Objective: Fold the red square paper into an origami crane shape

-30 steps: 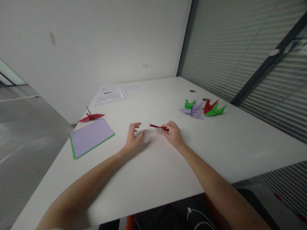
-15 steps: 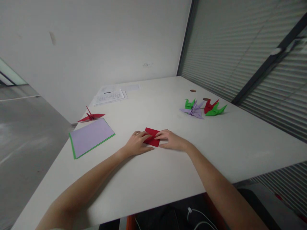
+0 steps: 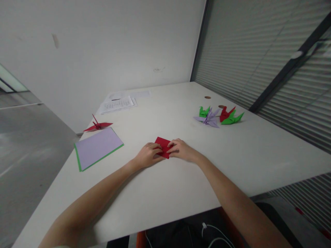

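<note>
A folded piece of red paper (image 3: 162, 143) lies flat on the white table (image 3: 181, 179) in front of me. My left hand (image 3: 147, 156) rests on its left side with the fingertips pressed on the paper. On the right side my right hand (image 3: 183, 151) does the same, its fingers meeting the left hand's over the paper's near edge. Both hands cover the near part of the red paper.
A stack of lilac and green sheets (image 3: 97, 147) lies at the left, with a red paper crane (image 3: 97, 126) behind it. Printed white papers (image 3: 117, 103) sit farther back. Several folded cranes, green, lilac and red (image 3: 219, 117), stand at the right near the slatted blinds.
One second ago my right hand held the red paper up off the table and my left hand was open. Since then the paper came down flat and both hands pressed onto it.
</note>
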The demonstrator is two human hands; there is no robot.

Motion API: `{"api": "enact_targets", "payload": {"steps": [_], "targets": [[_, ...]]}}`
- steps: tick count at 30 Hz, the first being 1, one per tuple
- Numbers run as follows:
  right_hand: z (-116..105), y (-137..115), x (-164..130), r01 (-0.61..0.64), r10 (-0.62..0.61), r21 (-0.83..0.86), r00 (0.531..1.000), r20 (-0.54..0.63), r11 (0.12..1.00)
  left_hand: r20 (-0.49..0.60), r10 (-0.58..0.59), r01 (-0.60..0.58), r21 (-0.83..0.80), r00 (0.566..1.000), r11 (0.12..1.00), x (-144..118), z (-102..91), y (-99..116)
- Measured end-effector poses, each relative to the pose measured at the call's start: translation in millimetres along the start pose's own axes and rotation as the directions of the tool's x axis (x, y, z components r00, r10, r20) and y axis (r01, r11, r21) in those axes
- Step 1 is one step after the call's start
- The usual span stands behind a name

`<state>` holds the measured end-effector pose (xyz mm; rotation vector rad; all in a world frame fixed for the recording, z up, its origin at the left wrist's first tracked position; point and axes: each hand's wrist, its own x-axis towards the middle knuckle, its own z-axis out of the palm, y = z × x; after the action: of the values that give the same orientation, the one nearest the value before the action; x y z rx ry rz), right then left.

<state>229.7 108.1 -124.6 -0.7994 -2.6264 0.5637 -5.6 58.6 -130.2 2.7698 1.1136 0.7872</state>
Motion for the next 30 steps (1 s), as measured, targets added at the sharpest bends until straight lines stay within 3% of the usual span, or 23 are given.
{"api": "enact_targets", "payload": {"steps": [10, 15, 19, 22, 25, 30], "targets": [[1, -1, 0, -0.024, 0.029, 0.062, 0.996, -0.081, 0.998, 0.011, -0.053, 0.052, 0.069, 0.999, 0.996, -2, 8.2, -2], [2, 3, 0, 0.008, -0.006, 0.074, 0.999, -0.031, 0.997, -0.004, -0.07, 0.07, 0.058, 0.998, 0.996, -3, 10.7, -1], [4, 15, -1, -0.15, 0.152, 0.029, 0.981, -0.122, 0.988, 0.012, -0.067, 0.067, -0.025, 0.998, 0.997, -3, 5.8, 5], [4, 21, -2, -0.251, 0.257, 0.057, 0.944, -0.207, 0.966, 0.064, 0.034, -0.027, -0.105, 0.997, 0.994, -3, 1.8, 7], [4, 21, -1, -0.243, 0.276, 0.162, 0.933, -0.229, 0.956, 0.111, 0.103, -0.091, -0.111, 0.988, 0.99, -3, -0.9, 8], [8, 19, 4, -0.234, 0.324, 0.348, 0.919, -0.226, 0.908, 0.151, 0.12, -0.108, -0.083, 0.981, 0.991, -3, -2.5, 8]]}}
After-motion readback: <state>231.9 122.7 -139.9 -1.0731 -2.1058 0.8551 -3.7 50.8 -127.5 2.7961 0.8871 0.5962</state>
